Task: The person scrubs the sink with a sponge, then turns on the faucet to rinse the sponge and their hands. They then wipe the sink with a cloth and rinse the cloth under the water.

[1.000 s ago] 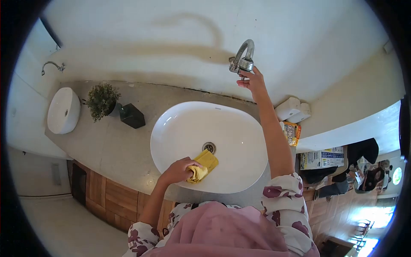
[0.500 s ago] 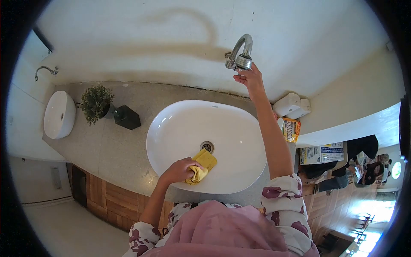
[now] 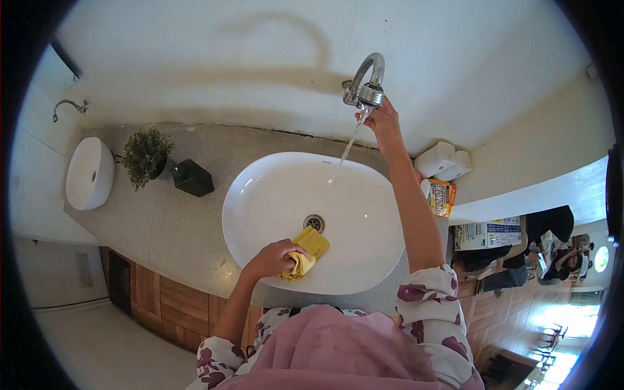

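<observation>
In my left hand is a folded yellow cloth, gripped over the near left part of the white oval basin. The cloth lies close to the metal drain. My right hand reaches up to the chrome faucet on the wall, its fingers closed at the faucet and partly hidden behind the spout. A stream of water runs from the spout down into the basin.
Left on the grey counter stand a dark green container, a potted plant and a second basin. White rolls and a yellow-orange packet lie to the right. Farther right, people are in the room.
Water now flows from the faucet, where none ran before. The fingers of my right hand have shifted slightly at the tap. My left hand and the cloth stay in place.
</observation>
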A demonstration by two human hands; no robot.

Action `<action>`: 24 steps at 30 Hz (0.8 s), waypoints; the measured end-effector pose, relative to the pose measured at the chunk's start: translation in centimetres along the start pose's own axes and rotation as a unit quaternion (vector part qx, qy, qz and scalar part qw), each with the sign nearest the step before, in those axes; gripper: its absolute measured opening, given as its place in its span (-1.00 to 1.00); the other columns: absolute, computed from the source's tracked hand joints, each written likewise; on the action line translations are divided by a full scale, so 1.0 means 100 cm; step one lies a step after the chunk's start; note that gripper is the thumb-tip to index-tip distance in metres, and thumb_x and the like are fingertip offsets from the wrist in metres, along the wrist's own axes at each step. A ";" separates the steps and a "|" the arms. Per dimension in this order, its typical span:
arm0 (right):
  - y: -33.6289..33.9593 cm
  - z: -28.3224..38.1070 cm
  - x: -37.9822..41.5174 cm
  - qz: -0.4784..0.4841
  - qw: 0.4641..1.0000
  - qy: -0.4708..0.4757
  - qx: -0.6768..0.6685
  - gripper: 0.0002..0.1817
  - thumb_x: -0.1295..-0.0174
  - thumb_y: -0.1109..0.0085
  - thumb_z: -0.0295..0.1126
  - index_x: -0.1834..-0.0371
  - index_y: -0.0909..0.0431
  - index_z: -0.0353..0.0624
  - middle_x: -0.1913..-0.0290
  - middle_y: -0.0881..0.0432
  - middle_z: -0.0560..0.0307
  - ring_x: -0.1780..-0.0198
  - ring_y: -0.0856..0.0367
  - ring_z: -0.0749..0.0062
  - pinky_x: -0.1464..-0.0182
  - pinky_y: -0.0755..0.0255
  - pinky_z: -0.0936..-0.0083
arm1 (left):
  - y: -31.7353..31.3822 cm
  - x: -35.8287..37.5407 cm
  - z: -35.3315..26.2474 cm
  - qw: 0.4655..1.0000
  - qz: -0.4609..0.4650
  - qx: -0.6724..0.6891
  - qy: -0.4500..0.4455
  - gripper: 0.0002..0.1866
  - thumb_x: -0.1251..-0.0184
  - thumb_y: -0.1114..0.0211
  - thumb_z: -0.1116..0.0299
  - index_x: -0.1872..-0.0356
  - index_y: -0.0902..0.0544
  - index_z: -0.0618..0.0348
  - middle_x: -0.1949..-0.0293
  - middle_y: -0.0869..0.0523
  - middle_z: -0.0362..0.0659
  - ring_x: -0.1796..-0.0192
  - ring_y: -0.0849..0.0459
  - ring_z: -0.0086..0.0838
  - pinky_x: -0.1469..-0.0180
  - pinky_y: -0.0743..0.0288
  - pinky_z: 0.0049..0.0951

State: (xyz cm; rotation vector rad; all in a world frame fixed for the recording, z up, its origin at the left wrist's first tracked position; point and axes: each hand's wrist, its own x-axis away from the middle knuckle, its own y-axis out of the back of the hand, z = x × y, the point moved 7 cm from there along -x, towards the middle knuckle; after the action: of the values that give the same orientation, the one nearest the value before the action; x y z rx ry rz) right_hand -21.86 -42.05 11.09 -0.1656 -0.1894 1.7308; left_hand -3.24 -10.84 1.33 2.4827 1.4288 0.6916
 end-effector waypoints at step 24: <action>0.012 -0.142 0.144 0.008 0.978 -0.172 0.114 -0.50 -0.40 0.06 -0.05 -0.25 -0.36 -0.14 -0.04 -0.55 0.12 -0.07 -0.51 0.45 -0.06 -0.44 0.44 | 0.046 -0.187 0.003 0.988 -0.134 0.030 0.075 -0.61 -0.09 -0.28 0.17 0.16 -0.58 0.27 0.20 -0.69 0.07 0.09 -0.67 -0.14 0.04 -0.49 -0.27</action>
State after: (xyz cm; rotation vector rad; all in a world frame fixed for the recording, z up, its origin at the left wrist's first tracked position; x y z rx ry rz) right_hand -22.30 -27.61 -3.06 0.3036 -0.2402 1.7741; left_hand -7.50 -29.17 -2.68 2.2579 1.8198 0.8027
